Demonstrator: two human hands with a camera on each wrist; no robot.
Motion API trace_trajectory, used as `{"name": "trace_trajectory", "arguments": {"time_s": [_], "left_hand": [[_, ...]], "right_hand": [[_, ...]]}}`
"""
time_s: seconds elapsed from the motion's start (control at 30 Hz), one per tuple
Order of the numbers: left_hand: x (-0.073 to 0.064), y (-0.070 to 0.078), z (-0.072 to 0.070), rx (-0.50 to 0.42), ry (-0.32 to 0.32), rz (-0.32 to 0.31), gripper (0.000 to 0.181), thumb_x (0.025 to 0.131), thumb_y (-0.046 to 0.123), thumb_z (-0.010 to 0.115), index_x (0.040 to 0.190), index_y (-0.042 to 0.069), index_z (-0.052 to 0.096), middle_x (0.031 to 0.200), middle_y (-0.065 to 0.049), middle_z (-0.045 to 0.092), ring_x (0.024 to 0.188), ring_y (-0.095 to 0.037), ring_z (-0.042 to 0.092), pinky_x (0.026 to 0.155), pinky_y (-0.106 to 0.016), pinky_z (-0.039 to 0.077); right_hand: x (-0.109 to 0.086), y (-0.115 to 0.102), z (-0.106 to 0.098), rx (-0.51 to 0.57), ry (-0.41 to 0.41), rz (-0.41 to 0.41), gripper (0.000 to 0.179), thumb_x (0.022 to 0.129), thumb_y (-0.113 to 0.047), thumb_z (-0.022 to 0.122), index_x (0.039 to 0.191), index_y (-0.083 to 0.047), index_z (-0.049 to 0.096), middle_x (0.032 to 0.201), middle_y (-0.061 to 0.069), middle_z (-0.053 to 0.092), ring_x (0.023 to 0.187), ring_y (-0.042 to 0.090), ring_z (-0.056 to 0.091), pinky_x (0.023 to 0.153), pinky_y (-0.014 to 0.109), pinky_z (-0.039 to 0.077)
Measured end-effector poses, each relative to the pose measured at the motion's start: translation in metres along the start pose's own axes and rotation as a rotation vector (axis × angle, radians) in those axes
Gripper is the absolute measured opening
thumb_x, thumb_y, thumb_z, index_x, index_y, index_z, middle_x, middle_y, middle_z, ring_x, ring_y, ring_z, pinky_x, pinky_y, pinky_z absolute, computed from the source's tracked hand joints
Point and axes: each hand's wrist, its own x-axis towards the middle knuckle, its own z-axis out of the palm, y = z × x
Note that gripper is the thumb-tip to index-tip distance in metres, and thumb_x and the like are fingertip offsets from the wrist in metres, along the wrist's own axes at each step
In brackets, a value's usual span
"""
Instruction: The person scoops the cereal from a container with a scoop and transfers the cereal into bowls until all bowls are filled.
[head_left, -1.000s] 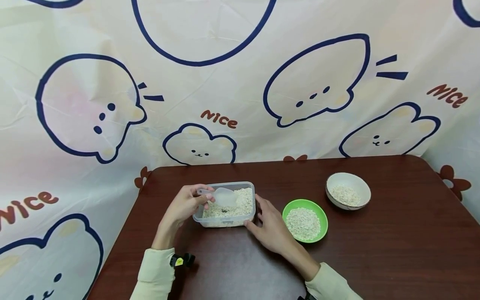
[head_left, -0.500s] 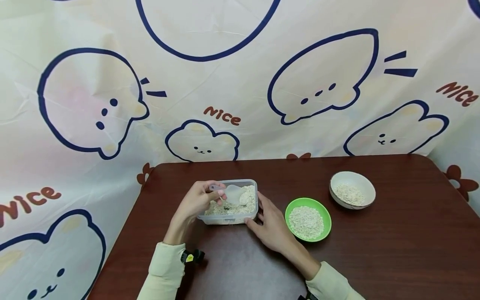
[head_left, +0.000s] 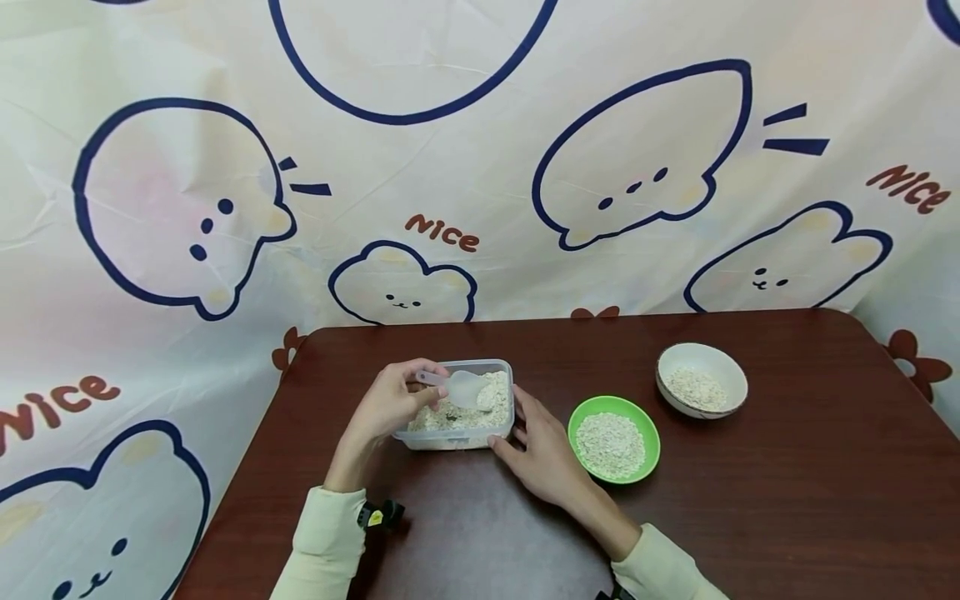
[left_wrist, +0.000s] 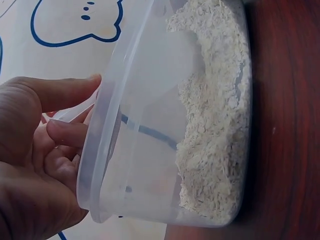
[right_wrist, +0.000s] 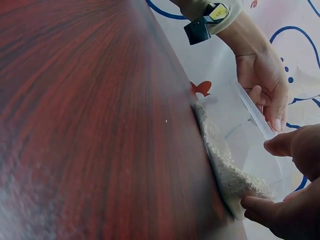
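- Your clear container [head_left: 457, 441] sits just below mid-frame in the head view
- Your right hand [head_left: 546, 452], half spread, grips its right end
- Your left hand [head_left: 392, 401], fingers curled, pinches the scoop [head_left: 463, 390] at the flakes [head_left: 427, 422]
- You seem to be scooping; lifting would want it level

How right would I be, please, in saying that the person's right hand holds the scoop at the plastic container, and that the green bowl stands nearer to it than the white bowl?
Wrong hand: the head view shows the left hand holding the scoop at the plastic container. The green bowl is indeed nearer.
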Motion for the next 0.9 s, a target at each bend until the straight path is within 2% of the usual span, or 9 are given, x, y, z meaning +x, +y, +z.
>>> {"name": "trace_trajectory", "arguments": {"time_s": [0.13, 0.27, 0.4, 0.6, 0.73, 0.8, 0.9], "left_hand": [[0.0003, -0.0014, 0.0017, 0.008, 0.024, 0.022, 0.025, 0.097, 0.006, 0.077, 0.122, 0.005, 0.074, 0.088, -0.022, 0.077, 0.071, -0.041, 0.07, 0.046, -0.026, 0.036], [0.0013, -0.0025, 0.0035, 0.012, 0.043, 0.023, 0.027, 0.095, 0.004, 0.079, 0.122, 0.006, 0.075, 0.095, -0.024, 0.079, 0.08, -0.04, 0.076, 0.05, -0.026, 0.042], [0.0021, -0.0039, 0.0047, 0.03, 0.056, 0.034, 0.025, 0.094, 0.004, 0.08, 0.12, 0.004, 0.076, 0.093, -0.023, 0.079, 0.078, -0.038, 0.076, 0.053, -0.026, 0.045], [0.0015, -0.0027, 0.0054, 0.084, 0.084, 0.026, 0.019, 0.094, 0.007, 0.08, 0.113, 0.005, 0.078, 0.079, -0.012, 0.077, 0.073, -0.04, 0.073, 0.051, -0.026, 0.038], [0.0015, -0.0019, 0.0053, 0.119, 0.094, 0.023, 0.016, 0.094, 0.007, 0.081, 0.11, 0.007, 0.079, 0.076, -0.007, 0.077, 0.069, -0.036, 0.07, 0.051, -0.026, 0.034], [0.0016, -0.0021, 0.0047, 0.127, 0.09, 0.029, 0.016, 0.094, 0.008, 0.081, 0.11, 0.007, 0.079, 0.076, -0.008, 0.078, 0.067, -0.032, 0.07, 0.051, -0.026, 0.034], [0.0021, -0.0023, 0.0026, 0.096, 0.071, 0.03, 0.017, 0.095, 0.008, 0.08, 0.112, 0.006, 0.078, 0.077, -0.008, 0.078, 0.055, -0.023, 0.059, 0.049, -0.026, 0.033]], "right_hand": [[-0.0003, -0.0015, 0.0009, 0.001, 0.004, -0.003, 0.081, 0.099, -0.011, 0.078, 0.165, -0.002, 0.033, 0.162, 0.023, 0.047, 0.15, 0.035, 0.052, 0.109, 0.04, 0.054], [-0.0006, -0.0016, 0.0014, -0.001, 0.006, -0.007, 0.081, 0.098, -0.011, 0.078, 0.165, -0.002, 0.034, 0.162, 0.023, 0.048, 0.149, 0.034, 0.053, 0.109, 0.04, 0.054], [-0.0008, -0.0015, 0.0015, -0.002, 0.006, -0.007, 0.081, 0.098, -0.011, 0.078, 0.165, -0.002, 0.033, 0.162, 0.023, 0.047, 0.149, 0.034, 0.053, 0.109, 0.04, 0.054], [-0.0007, -0.0019, 0.0021, 0.005, 0.0, -0.007, 0.082, 0.099, -0.012, 0.077, 0.166, -0.001, 0.032, 0.163, 0.023, 0.046, 0.15, 0.034, 0.052, 0.11, 0.04, 0.053], [-0.0008, -0.0023, 0.002, 0.0, 0.002, -0.009, 0.082, 0.099, -0.011, 0.078, 0.166, -0.002, 0.032, 0.163, 0.023, 0.046, 0.15, 0.034, 0.052, 0.11, 0.04, 0.054], [-0.0009, -0.0024, 0.0017, -0.002, 0.004, -0.011, 0.082, 0.098, -0.011, 0.078, 0.166, -0.002, 0.032, 0.163, 0.023, 0.047, 0.15, 0.034, 0.053, 0.11, 0.04, 0.054], [-0.001, -0.0027, 0.0013, -0.001, 0.004, -0.012, 0.082, 0.098, -0.011, 0.078, 0.166, -0.002, 0.032, 0.163, 0.023, 0.047, 0.15, 0.034, 0.053, 0.109, 0.04, 0.054]]}}
